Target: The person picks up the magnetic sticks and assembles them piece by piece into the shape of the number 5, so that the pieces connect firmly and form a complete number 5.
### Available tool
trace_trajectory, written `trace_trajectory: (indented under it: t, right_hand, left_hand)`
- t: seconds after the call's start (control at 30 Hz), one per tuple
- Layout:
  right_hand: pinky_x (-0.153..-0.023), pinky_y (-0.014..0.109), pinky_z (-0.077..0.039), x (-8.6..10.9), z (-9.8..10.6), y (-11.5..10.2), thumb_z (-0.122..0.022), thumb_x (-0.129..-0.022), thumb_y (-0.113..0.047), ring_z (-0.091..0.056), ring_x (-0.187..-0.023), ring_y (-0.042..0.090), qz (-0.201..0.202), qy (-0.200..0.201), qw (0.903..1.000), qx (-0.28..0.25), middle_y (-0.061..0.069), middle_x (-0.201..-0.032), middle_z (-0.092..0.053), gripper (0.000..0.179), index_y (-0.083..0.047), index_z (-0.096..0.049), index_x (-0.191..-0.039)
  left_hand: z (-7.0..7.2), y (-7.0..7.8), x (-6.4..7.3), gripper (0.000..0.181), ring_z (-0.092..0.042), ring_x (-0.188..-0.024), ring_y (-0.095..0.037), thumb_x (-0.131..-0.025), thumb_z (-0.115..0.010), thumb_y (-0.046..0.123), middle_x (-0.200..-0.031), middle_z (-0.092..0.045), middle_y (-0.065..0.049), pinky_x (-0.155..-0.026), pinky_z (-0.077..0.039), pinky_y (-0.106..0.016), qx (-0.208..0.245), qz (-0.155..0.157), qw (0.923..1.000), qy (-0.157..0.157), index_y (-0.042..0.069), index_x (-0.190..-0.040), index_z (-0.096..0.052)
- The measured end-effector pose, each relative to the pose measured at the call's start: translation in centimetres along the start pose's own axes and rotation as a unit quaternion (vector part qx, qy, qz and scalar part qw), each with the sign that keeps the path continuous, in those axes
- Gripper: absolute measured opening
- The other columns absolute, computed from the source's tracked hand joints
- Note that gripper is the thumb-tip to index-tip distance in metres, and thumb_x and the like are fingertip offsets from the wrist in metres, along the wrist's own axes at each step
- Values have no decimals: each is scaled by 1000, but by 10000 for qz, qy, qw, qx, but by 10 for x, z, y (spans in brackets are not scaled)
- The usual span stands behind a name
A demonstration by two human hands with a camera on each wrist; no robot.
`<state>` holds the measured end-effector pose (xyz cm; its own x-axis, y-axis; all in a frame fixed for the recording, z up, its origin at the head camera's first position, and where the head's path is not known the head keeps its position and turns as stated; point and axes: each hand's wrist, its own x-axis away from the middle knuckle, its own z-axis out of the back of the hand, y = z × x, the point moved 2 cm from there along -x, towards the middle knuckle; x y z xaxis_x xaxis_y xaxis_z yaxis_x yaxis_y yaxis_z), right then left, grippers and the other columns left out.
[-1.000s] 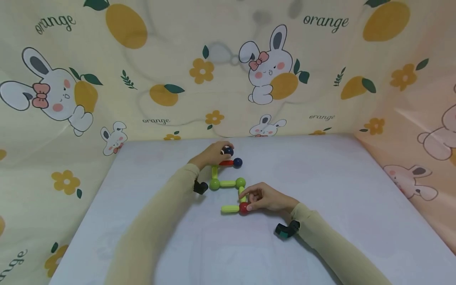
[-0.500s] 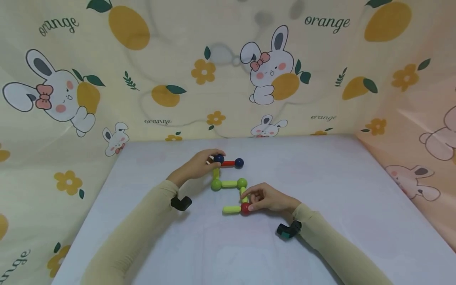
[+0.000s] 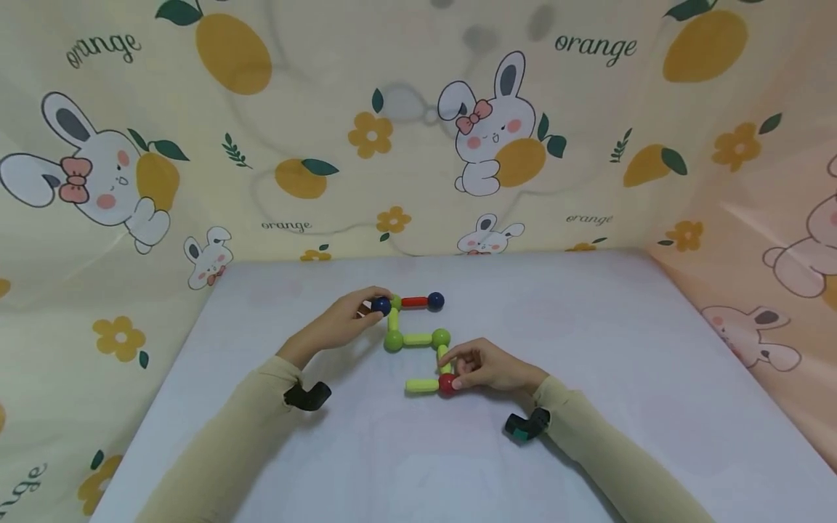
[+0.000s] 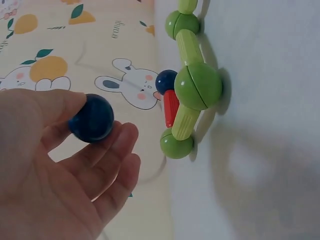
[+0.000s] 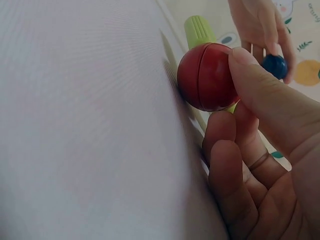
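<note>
My left hand [image 3: 335,321] pinches a dark blue ball [image 4: 94,120] between thumb and fingers, just left of a chain of balls and sticks on the table. That chain zigzags: a red stick [image 3: 414,302] tipped by another blue ball [image 3: 436,301], then green balls [image 3: 394,341] linked by lime-green sticks [image 3: 417,339]. At its near corner sits a red ball [image 5: 207,76], which my right hand [image 3: 497,366] grips with the thumb on it. A lime-green stick [image 3: 422,386] runs left from the red ball, its other end free.
The white table [image 3: 588,327] reaches back to a cream cloth wall [image 3: 248,203] printed with rabbits and oranges. A black wrist camera [image 3: 309,396] sits on the left sleeve, another black camera [image 3: 527,424] on the right.
My left hand has moved left and toward me with the blue ball, from above the red stick to beside the far green ball. My right hand stays on the red ball.
</note>
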<state>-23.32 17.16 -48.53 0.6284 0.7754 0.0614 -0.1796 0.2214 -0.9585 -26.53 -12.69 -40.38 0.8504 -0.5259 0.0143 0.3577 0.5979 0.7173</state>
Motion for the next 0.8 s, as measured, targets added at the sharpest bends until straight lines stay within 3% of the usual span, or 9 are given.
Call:
trace_trajectory:
  t: [0.37, 0.8]
  right_hand:
    - [-65, 17, -42, 1, 1, -3, -71, -93, -6, -48, -69, 2, -4, 25, 10000, -8, -2, -78, -53, 37, 4, -64, -128]
    - [-63, 16, -42, 0, 1, 1, -71, -93, -5, -48, -68, 2, -8, 24, 10000, -37, -4, -77, -55, 37, 5, -64, -128]
  left_hand:
    - [6, -6, 24, 34, -66, -107, -28, -102, -58, 14, -134, -63, -15, -92, -55, -43, 355, 23, 9990, 281, 15, -136, -54]
    - [-11, -6, 36, 39, -64, -101, -21, -98, -66, 15, -128, -64, -15, -88, -52, -34, 441, -89, 9985, -310, 4, -132, -53]
